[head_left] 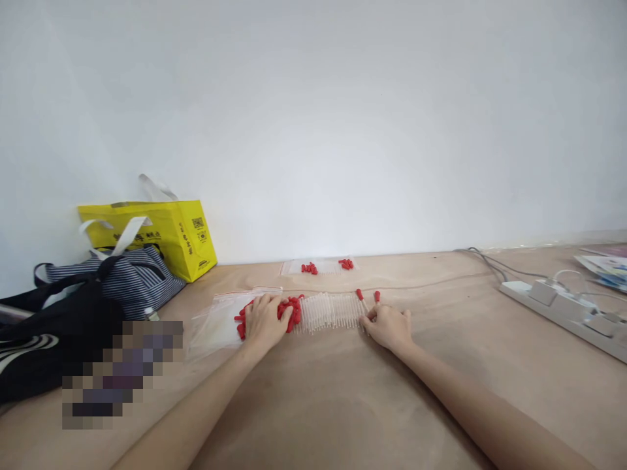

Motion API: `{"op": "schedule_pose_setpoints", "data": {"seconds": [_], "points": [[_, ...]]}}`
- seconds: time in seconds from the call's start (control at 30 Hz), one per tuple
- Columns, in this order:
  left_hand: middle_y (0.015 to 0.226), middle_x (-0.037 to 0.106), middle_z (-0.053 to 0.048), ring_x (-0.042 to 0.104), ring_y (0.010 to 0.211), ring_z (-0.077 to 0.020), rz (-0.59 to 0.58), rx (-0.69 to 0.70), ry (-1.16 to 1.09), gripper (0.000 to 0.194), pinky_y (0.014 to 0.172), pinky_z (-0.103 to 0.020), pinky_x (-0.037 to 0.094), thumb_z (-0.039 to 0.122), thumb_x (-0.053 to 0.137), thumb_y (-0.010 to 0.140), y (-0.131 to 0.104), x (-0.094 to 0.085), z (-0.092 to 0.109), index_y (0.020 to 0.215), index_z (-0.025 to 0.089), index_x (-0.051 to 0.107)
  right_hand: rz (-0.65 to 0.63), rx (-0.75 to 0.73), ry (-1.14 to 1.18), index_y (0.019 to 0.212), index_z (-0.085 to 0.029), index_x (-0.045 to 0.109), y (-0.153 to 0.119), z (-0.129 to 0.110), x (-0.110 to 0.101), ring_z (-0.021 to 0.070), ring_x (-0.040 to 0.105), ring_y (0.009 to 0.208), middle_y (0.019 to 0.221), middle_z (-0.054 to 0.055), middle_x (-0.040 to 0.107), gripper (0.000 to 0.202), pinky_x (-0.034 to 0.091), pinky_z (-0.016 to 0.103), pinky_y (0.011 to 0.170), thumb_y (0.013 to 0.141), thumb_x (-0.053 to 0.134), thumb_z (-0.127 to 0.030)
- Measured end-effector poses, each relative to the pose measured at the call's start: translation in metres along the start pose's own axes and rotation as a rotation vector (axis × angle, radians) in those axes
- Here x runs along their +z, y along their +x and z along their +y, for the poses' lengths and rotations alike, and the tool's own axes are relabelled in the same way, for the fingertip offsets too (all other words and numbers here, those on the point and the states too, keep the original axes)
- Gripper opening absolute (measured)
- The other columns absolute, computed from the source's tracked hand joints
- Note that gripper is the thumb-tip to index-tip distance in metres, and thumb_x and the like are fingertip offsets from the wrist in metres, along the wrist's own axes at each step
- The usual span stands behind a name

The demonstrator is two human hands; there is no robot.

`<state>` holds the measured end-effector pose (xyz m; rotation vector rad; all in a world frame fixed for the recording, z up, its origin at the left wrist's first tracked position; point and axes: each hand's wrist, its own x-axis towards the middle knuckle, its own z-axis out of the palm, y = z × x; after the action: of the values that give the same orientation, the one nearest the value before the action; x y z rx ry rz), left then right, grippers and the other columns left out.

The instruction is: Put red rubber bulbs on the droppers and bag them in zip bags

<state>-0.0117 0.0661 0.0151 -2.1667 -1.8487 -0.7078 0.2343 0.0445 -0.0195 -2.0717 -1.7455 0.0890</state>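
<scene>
My left hand (265, 320) lies over a pile of small red pieces (292, 312) on a clear plastic bag (214, 320); its fingers are bent, and what they hold, if anything, is hidden. Right of the pile, thin pale sticks (326, 312) lie side by side in a row. At the row's right end my right hand (386, 324) has its fingers pinched around a pale stick with a red tip (360, 295). A second red tip (377, 296) shows just above the same hand.
Against the wall lies another clear bag (327, 267) with red pieces and sticks. To the left are a yellow bag (181, 238), a striped bag (137, 284) and a black bag (63, 339). A white power strip (563, 313) with plugs and cables and some papers (607, 269) are at the right.
</scene>
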Motion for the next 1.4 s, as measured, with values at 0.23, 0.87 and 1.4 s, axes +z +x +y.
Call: {"op": "schedule_pose_setpoints", "data": {"seconds": [0.23, 0.87, 1.4], "points": [[0.084, 0.062, -0.013, 0.048, 0.092, -0.0322, -0.101, -0.088, 0.074, 0.038, 0.078, -0.045, 0.033, 0.052, 0.049, 0.069, 0.042, 0.015, 0.003, 0.061, 0.018, 0.064, -0.032, 0.063, 0.049, 0.055, -0.021, 0.063, 0.006, 0.0, 0.002, 0.0246, 0.059, 0.072, 0.064, 0.006, 0.064, 0.025, 0.029, 0.042, 0.075, 0.07, 0.049, -0.035], [0.083, 0.059, -0.004, 0.053, 0.081, -0.0181, -0.06, 0.502, -0.31, 0.011, 0.073, -0.034, 0.044, 0.023, 0.049, 0.078, -0.053, -0.004, 0.016, 0.076, 0.018, 0.058, 0.155, -0.718, 0.314, 0.08, -0.017, 0.048, -0.024, 0.018, 0.014, 0.0142, 0.052, 0.071, 0.076, 0.002, 0.058, 0.011, 0.032, 0.029, 0.071, 0.084, 0.038, -0.015], [0.095, 0.065, -0.005, 0.057, 0.093, -0.0198, -0.12, 0.445, -0.384, 0.017, 0.082, -0.038, 0.045, 0.022, 0.05, 0.079, -0.057, 0.014, 0.024, 0.085, 0.021, 0.065, 0.281, -0.919, 0.165, 0.087, -0.015, 0.051, -0.039, 0.002, 0.014, 0.0135, 0.049, 0.068, 0.076, 0.003, 0.058, 0.02, 0.023, 0.037, 0.084, 0.081, 0.034, -0.006]]}}
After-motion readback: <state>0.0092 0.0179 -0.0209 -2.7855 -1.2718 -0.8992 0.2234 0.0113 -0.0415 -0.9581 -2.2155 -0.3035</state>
